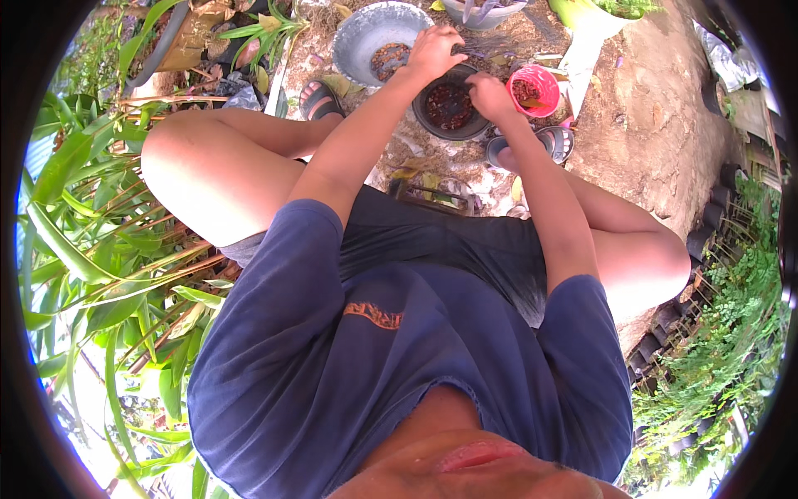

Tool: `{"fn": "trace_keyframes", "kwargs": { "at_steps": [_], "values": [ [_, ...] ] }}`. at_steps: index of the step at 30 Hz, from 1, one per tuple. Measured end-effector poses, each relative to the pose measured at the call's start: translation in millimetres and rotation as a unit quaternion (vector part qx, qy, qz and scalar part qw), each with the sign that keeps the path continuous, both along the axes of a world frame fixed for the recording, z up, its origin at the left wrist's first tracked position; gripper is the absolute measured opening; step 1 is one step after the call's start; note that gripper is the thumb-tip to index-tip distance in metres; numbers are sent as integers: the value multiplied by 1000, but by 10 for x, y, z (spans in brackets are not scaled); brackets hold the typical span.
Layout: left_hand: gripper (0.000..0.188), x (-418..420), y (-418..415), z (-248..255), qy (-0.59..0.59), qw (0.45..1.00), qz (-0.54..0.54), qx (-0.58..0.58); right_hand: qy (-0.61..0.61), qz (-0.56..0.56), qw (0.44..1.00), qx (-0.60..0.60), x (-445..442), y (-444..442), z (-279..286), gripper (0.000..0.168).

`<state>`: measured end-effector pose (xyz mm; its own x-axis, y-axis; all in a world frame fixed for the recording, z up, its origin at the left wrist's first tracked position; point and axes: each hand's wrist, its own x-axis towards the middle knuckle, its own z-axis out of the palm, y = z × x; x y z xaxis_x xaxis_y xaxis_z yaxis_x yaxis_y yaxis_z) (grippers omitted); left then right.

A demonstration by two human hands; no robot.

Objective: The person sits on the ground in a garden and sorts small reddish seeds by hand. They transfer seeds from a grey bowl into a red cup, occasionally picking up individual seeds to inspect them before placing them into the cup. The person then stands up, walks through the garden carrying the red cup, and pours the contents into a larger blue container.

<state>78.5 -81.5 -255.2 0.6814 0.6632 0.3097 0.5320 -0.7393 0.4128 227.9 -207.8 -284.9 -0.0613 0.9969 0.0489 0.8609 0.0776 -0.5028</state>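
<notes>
My left hand [436, 51] hovers over the far left rim of a dark round bowl [426, 120], its fingers curled. Whether something small sits between those fingertips is too small to tell. At the bowl's right side, my right hand [492, 96] has its fingers over the rim; its grip is unclear. Dark reddish-brown seed-like pieces [449, 106] lie in the bowl. To the left stands a wide grey basin [352, 47] with brown seed-like pieces [389, 60] at its bottom. Beside my right hand is a pink plastic cup [548, 78] holding reddish-brown bits [527, 90].
My sandalled feet [319, 100] flank the bowl on littered ground. A grey planter [486, 15] stands beyond it. Below the bowl is a small dark frame [436, 198] among leaves. Broad-leaved plants [93, 237] crowd the left; a dark edging [661, 330] with ferns borders the right.
</notes>
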Motion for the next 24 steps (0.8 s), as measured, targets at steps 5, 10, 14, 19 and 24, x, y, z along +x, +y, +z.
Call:
{"fn": "trace_keyframes", "kwargs": {
  "at_steps": [5, 10, 14, 19, 24],
  "values": [
    [38, -279, 60, -164, -2, 998, 28, -56, -179, 57, 954, -232, -367, -11, -446, 21],
    [44, -378, -64, -208, -26, 997, 24, -67, -245, 28, 935, -255, -573, -20, -728, 23],
    [46, -438, -78, -296, -51, 996, 28, -70, -232, 58, 926, -291, -638, 25, -724, 27],
    [46, -368, -69, -213, -94, 990, 42, -100, -262, 65, 917, -295, -495, 76, -857, 27],
    [39, -387, 15, -182, -143, 980, 65, -121, -159, 112, 919, -343, -326, 324, -503, 29]
  ]
}}
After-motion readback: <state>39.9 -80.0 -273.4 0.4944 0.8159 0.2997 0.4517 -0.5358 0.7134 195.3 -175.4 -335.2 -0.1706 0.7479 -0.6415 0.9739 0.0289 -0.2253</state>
